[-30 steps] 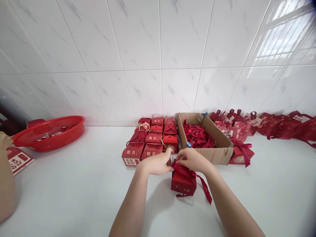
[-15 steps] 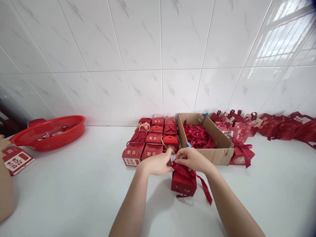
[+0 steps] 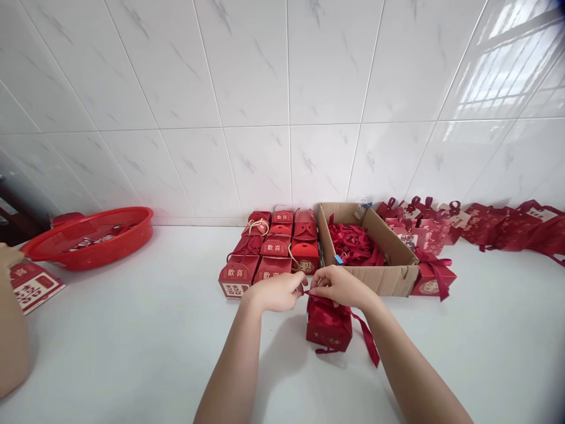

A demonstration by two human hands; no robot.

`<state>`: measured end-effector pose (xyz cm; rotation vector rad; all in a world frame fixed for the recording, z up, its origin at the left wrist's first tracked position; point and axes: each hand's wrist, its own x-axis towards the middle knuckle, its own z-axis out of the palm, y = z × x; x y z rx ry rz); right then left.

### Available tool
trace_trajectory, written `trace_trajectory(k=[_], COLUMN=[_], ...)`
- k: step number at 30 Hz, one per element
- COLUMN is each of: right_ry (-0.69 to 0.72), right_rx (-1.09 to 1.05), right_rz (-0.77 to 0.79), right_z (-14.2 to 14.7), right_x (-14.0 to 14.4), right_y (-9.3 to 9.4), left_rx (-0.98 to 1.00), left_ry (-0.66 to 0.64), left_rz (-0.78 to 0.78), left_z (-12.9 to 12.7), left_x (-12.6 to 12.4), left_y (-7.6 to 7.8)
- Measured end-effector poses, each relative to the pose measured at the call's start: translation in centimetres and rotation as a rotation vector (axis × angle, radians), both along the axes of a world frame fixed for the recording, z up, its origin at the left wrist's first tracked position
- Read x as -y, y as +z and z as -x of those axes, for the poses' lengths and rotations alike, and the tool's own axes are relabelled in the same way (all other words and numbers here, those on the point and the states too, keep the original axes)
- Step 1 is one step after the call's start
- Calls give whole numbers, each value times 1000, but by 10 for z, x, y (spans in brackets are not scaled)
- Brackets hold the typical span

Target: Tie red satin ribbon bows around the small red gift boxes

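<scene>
A small red gift box [image 3: 329, 331] stands on the white counter [image 3: 141, 330] in front of me, with a dark red ribbon [image 3: 365, 337] wrapped over its top and trailing off to the right. My left hand [image 3: 274, 291] and my right hand [image 3: 339, 285] meet just above the box, each pinching the ribbon at the box's top. The fingers hide the knot.
Behind my hands stand rows of red gift boxes [image 3: 270, 250] and a cardboard box [image 3: 388, 277] holding loose red ribbons [image 3: 353, 242]. More ribboned boxes [image 3: 435, 274] and red bags [image 3: 507, 227] line the wall on the right. A red basket [image 3: 86, 238] and another person's arm [image 3: 11, 330] are at left.
My hands have drawn closer together over the box top and the ribbon has tightened. The arm at the left edge has shifted slightly.
</scene>
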<state>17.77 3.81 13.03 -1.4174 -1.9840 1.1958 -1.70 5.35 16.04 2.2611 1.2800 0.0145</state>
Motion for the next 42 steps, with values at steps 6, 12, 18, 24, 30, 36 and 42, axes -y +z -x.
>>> trace_trajectory(k=[6, 12, 18, 24, 30, 36, 42], right_ry=[5, -25, -74, 80, 118, 124, 188], right_rx=[6, 39, 264, 459, 489, 514, 485], right_rz=[-6, -139, -107, 3, 17, 35, 55], right_z=[1, -7, -46, -52, -36, -31, -25], right_x=[0, 2, 17, 14, 6, 0, -8], right_y=[-1, 6, 21, 9, 0, -3, -8], left_rx=[20, 218, 1029, 1608, 1765, 1781, 1856], left_ry=[-66, 12, 264, 412, 478, 485, 518], left_rz=[37, -2, -22, -155, -296, -241, -245], left_z=[-10, -4, 11, 23, 32, 40, 42], left_x=[-6, -4, 0, 10, 25, 34, 35], left_y=[-5, 4, 21, 34, 45, 50, 52])
